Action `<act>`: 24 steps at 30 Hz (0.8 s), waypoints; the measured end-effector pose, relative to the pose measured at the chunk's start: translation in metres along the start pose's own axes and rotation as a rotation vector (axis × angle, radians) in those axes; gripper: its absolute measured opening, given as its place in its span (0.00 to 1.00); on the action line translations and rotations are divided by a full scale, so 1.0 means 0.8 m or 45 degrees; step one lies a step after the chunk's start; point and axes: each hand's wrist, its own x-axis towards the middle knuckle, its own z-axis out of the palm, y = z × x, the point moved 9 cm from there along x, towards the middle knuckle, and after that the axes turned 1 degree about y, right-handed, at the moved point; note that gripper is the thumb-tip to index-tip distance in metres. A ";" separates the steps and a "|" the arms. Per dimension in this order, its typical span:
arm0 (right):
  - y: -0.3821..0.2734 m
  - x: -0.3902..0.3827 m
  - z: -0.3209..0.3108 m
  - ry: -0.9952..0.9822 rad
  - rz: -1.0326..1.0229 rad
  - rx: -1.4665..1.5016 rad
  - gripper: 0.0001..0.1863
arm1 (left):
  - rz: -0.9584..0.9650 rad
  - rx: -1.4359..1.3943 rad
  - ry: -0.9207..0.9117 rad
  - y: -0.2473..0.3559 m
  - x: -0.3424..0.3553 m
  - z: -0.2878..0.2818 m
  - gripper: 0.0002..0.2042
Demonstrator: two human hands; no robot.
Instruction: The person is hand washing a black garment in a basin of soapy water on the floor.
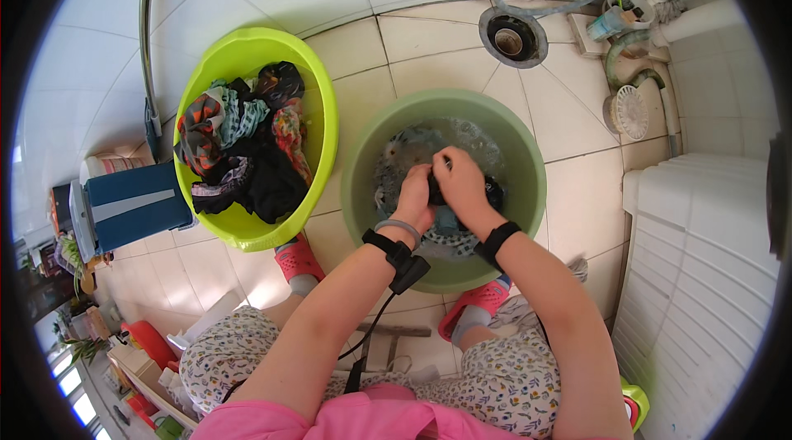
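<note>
My left hand (415, 198) and my right hand (464, 184) are close together over a round green basin (356, 184). Both are closed on a dark wet cloth (434, 191), bunched between them and partly hidden by the fingers. Below them, soapy water (470, 139) holds more soaked clothes, among them a checked cloth (452, 240). To the left stands a lime-green tub (327, 101) with a heap of clothes (264, 172), some black and some patterned.
A floor drain (511, 37) with a grey hose lies beyond the basin. At the right are a round white strainer (632, 113) and a ribbed white surface (693, 250). A blue box (136, 207) and a pole (147, 35) stand left. My feet in red clogs (483, 301) flank the basin.
</note>
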 end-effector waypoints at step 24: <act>-0.005 -0.032 0.011 -0.597 -0.056 0.377 0.13 | -0.308 -0.077 -0.247 0.017 0.020 0.030 0.22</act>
